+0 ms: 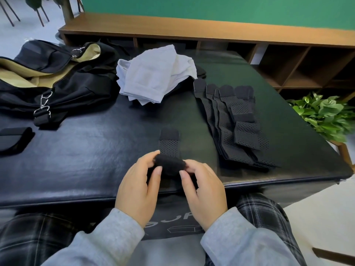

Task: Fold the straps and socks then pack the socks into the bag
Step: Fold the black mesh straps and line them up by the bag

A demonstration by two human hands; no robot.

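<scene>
Rolling a black perforated strap at lower centre, left hand and right hand both pinching its rolled end, flat straps right, pale socks upper centre, open black bag upper left, white lettering on table front unreadable.

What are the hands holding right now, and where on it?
Both hands grip one black strap by its rolled near end: left hand on the roll's left side, right hand on its right. The far end lies flat on the table.
</scene>
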